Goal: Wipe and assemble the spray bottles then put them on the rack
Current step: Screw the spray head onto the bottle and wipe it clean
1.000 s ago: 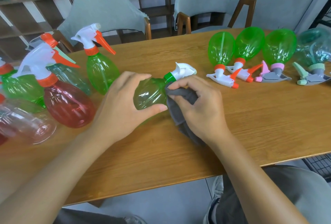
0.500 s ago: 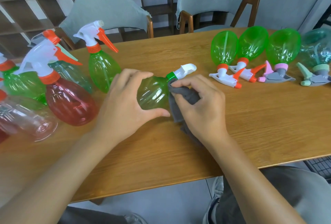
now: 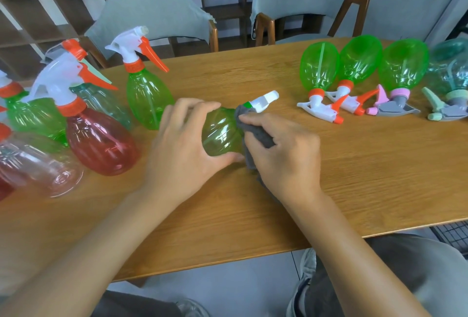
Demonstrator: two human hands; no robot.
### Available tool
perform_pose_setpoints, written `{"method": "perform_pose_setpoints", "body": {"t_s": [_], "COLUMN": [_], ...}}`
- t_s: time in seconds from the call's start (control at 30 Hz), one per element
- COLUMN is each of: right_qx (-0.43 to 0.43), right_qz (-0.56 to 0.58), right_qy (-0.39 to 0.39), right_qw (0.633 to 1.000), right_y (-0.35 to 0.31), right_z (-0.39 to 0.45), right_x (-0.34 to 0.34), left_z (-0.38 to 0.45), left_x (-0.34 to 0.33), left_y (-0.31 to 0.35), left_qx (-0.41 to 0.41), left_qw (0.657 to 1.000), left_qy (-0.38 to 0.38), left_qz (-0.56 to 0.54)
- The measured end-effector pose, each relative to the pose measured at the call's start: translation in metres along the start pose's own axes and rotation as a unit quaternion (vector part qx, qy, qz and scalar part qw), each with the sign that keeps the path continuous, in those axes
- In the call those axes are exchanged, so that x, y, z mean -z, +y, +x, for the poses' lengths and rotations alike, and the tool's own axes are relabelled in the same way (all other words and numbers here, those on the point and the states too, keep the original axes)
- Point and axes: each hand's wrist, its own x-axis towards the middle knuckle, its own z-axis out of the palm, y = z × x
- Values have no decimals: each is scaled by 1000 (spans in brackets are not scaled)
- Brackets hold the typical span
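A green spray bottle (image 3: 221, 133) with a white trigger head and green collar lies on its side at the middle of the wooden table (image 3: 354, 177). My left hand (image 3: 184, 149) grips its body from the base end. My right hand (image 3: 283, 154) holds a grey cloth (image 3: 255, 134) pressed against the bottle's shoulder near the neck. Part of the cloth hangs hidden under my right palm.
Several assembled bottles stand at the left: a green one (image 3: 147, 94), a red one (image 3: 98, 139), a clear one (image 3: 38, 162) lying down. Several bottles (image 3: 359, 63) rest head-down at the right. Two grey chairs (image 3: 152, 10) stand behind. A black wire grid (image 3: 453, 235) shows at lower right.
The bottle has turned a little in my left hand, and my right hand with the cloth has slid along its shoulder towards the neck.
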Motion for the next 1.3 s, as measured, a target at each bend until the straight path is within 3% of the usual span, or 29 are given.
{"method": "perform_pose_setpoints", "body": {"t_s": [0.1, 0.27, 0.4, 0.53, 0.67, 0.77, 0.87, 1.03, 1.17, 1.3], "right_qx": [-16, -124, -221, -315, -376, -419, -411, -340, -336, -330], "right_qz": [31, 25, 3, 13, 84, 209, 314, 367, 359, 286], "right_qy": [-27, 12, 26, -16, -36, -14, -13, -28, -39, -111], "right_qw": [999, 992, 975, 949, 922, 884, 856, 865, 870, 893], "right_y": [-3, -5, 13, 25, 27, 19, 7, 1, 4, 11], "right_z": [0, 10, 21, 25, 24, 24, 25, 22, 21, 19], "right_x": [1, 14, 23, 27, 22, 16, 11, 8, 8, 8], "left_z": [2, 10, 8, 4, 1, 0, 1, 3, 3, 6], "left_x": [0, 4, 8, 11, 13, 15, 15, 12, 11, 9], "left_y": [1, -6, -15, -18, -18, -14, -9, -8, -7, -4], "left_qx": [10, 54, 91, 113, 121, 115, 106, 98, 101, 116], "left_qw": [1000, 998, 993, 982, 964, 953, 949, 942, 941, 942], "left_qy": [-13, -36, -25, -23, -41, -59, -81, -107, -110, -97], "left_qz": [4, -12, -76, -146, -233, -274, -285, -302, -303, -300]}}
